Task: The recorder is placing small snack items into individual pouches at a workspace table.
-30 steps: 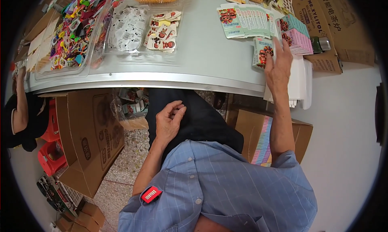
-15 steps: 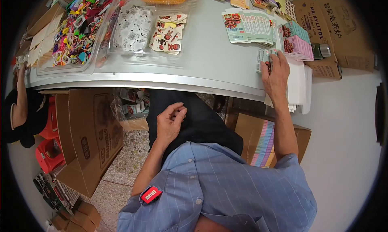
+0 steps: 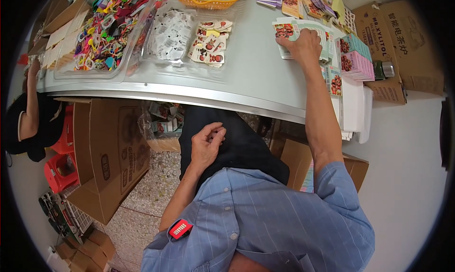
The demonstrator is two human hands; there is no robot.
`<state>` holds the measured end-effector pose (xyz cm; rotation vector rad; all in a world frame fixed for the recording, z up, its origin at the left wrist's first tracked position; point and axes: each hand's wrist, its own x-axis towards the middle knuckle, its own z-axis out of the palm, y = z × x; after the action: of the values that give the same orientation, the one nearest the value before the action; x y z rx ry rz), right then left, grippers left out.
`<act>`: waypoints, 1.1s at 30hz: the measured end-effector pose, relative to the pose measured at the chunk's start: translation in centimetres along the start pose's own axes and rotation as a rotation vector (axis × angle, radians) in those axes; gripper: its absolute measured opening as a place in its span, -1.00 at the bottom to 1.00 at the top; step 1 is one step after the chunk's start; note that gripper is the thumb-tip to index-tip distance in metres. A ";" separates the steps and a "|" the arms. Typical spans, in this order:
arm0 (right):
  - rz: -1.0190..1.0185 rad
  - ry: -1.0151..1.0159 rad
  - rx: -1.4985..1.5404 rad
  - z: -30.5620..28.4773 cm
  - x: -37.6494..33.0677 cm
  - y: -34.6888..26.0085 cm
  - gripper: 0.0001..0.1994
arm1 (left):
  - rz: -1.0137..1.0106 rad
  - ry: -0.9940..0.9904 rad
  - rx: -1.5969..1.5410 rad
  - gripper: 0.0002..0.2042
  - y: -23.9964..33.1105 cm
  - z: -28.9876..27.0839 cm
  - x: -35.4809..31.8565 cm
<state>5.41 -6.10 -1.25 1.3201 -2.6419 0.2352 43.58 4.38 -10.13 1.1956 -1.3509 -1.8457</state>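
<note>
My right hand (image 3: 304, 43) reaches out over the grey table (image 3: 246, 82) and rests palm down on a stack of pale green printed cards (image 3: 288, 31) near its far right side. My fingers are spread flat on the cards. My left hand (image 3: 207, 145) lies in my lap on dark trousers (image 3: 241, 146), below the table edge, with the fingers curled loosely and nothing in them. Both forearms are bare below blue shirt sleeves.
Pink and green small boxes (image 3: 354, 58) stand right of the cards. Clear trays hold colourful clips (image 3: 102, 32) and white packets (image 3: 170, 32); sticker cards (image 3: 208, 47) lie mid-table. An orange basket (image 3: 206, 1) is behind. Cardboard boxes (image 3: 109, 153) stand under the table. Another person (image 3: 28, 115) is at left.
My right hand has moved from the table's right edge up and left onto the stack of green cards. My left hand has stayed in my lap.
</note>
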 end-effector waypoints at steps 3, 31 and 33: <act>-0.038 0.074 0.070 -0.4 -0.2 -0.7 -0.27 | 0.007 0.003 0.014 -0.74 -0.1 -0.5 -0.3; -0.042 -0.091 1.234 1.8 -12.8 -0.2 -0.60 | 0.367 -0.106 0.755 -0.76 -1.9 1.7 -3.8; -0.037 -0.096 1.229 2.4 -12.5 0.1 -0.59 | 0.402 -0.125 0.769 -0.77 -2.4 1.7 -3.5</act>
<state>12.49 3.11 -6.42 1.5909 -2.4856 2.0418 43.80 8.89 -11.09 1.0320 -2.2920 -1.1473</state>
